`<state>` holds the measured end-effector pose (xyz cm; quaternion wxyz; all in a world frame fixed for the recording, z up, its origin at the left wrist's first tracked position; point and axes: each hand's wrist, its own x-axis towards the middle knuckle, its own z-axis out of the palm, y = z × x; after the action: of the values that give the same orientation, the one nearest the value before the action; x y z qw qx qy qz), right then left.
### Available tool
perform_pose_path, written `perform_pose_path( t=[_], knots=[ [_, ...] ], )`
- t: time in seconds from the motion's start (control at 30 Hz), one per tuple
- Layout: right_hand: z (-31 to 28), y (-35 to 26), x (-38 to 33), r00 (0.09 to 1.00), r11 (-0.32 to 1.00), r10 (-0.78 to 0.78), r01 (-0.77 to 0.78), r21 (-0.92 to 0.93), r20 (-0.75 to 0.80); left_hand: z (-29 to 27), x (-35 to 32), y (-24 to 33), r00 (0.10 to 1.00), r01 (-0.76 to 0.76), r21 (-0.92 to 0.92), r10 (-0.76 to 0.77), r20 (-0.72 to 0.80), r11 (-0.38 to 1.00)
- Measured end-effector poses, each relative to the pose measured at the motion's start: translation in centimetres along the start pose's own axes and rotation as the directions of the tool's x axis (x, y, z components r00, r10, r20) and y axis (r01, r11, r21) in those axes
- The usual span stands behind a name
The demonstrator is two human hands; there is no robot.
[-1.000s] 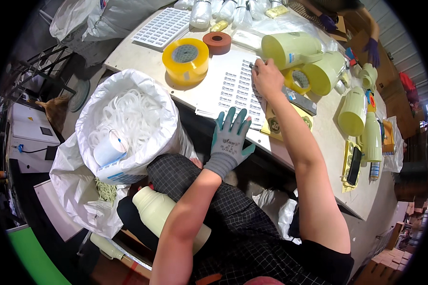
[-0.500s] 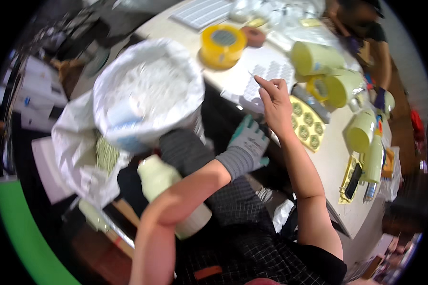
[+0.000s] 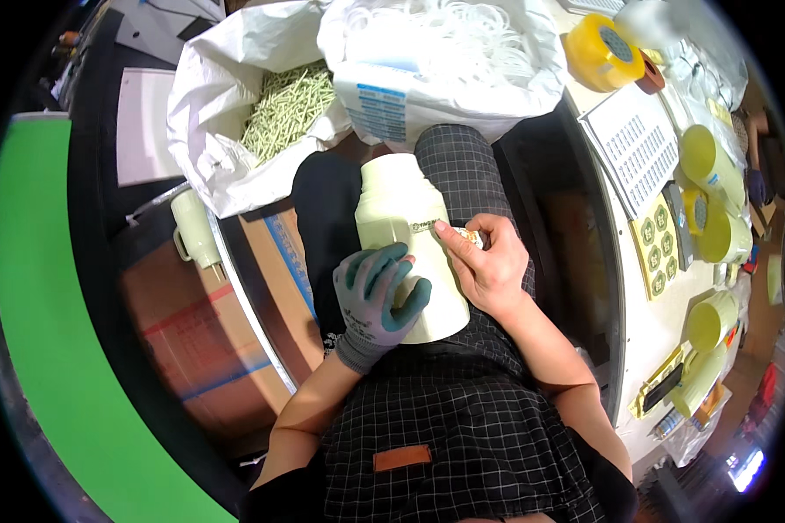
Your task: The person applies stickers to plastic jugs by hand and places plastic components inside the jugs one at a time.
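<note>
A pale green tumbler [image 3: 427, 301] lies across my lap, its narrower end pointing away from me. My left hand [image 3: 377, 292], in a grey glove with teal fingers, rests against its left side with curled fingers, the thumb set apart. On its right side is my bare right hand [image 3: 493, 261], thumb pressed beside a small dark printed mark [image 3: 423, 226] and fingers bent. A small white and orange piece [image 3: 471, 237] shows by the right fingers; what it is I cannot make out.
Ahead stand a white sack of clear rings [image 3: 445, 113] and another of pale green sticks [image 3: 288, 113]. The table at right bears a sheet of labels [image 3: 632, 144], a yellow sticker sheet [image 3: 654, 253], tape rolls [image 3: 604, 52] and green tumblers [image 3: 711, 166]. Cardboard boxes [image 3: 209, 349] lie left.
My right hand has come from the label sheet on the table to the tumbler. My left gloved hand has moved back onto the tumbler, and the view has swung left.
</note>
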<state>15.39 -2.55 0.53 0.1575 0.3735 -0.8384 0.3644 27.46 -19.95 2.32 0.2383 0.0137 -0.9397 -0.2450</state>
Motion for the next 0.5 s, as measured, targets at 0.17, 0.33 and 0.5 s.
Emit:
perform_pose_path(
  t=[0.17, 0.33, 0.5],
  knots=[
    [0.0, -0.6, -0.1, 0.993, 0.988, -0.104, 0.108, -0.111, 0.048, 1.5, -1.9, 0.0, 0.997, 0.004, -0.047, -0.008, -0.075, 0.999],
    [-0.3, -1.3, 0.0, 0.993, 0.982, -0.087, 0.099, -0.163, 0.079, 1.8, -1.7, -0.1, 0.995, -0.034, -0.069, 0.027, -0.098, 0.997],
    [-0.6, -2.1, 0.2, 0.992, 0.978, -0.081, 0.098, -0.183, 0.1, 2.6, -2.1, -0.4, 0.988, 0.002, -0.089, -0.016, -0.156, 0.996]
  ],
)
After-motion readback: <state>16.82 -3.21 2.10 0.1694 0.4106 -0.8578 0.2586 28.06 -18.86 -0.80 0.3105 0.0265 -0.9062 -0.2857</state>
